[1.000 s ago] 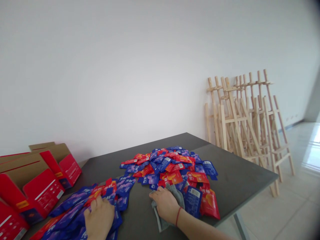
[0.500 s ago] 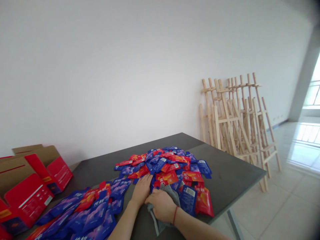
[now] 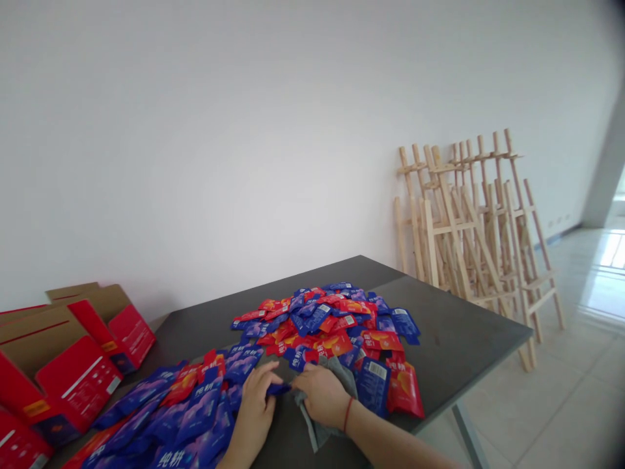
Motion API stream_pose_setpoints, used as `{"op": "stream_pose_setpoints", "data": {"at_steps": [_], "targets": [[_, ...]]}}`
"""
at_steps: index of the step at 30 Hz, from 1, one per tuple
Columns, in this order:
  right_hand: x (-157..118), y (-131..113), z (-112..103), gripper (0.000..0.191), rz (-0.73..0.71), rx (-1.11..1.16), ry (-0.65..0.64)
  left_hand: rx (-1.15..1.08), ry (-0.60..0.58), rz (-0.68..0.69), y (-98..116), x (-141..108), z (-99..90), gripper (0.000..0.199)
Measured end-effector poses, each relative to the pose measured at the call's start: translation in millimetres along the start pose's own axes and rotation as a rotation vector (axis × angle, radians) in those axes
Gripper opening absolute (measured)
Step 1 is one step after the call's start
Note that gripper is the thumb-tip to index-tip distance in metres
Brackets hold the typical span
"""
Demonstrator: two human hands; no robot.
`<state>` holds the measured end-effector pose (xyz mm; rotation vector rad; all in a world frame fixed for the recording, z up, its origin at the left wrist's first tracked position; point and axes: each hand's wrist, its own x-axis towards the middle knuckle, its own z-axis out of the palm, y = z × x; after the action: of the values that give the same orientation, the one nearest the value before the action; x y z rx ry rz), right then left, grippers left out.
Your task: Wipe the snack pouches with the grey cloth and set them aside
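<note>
Between the two piles of packets, my left hand (image 3: 260, 397) has its fingers curled round a small blue packet (image 3: 278, 389) at the table's front. My right hand (image 3: 319, 394), with a red string at the wrist, is closed on a grey cloth (image 3: 336, 371) lying partly under it. The blue packet's right end reaches close to my right fingertips; whether they touch it I cannot tell. Beyond both hands lies a heap of red and blue packets (image 3: 342, 322). Another pile of mostly blue packets (image 3: 195, 417) is left of my left hand.
Open red cardboard boxes (image 3: 83, 371) stand at the left on the dark table (image 3: 439, 326). Several wooden easels (image 3: 454, 228) lean by the white wall at the right, beyond the table's right edge.
My left hand has drawn back from the far heap towards the front left, now with a blue packet. My right hand stays on the cloth. The view has shifted slightly.
</note>
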<state>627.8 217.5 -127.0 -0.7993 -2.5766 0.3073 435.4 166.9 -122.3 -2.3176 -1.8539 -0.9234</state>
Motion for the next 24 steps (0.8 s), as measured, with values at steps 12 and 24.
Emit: {"op": "stream_pose_setpoints", "data": {"at_steps": [12,24], "targets": [[-4.0,-2.9,-2.6,0.049,0.106,0.055,0.047,-0.476,-0.222,-0.033,-8.3,-28.1,-13.5,0.033],[-7.5,-17.3,-19.0,0.05,-0.225,0.075,-0.022,-0.294,-0.105,-0.168,-22.4,-38.6,19.3,0.09]]}}
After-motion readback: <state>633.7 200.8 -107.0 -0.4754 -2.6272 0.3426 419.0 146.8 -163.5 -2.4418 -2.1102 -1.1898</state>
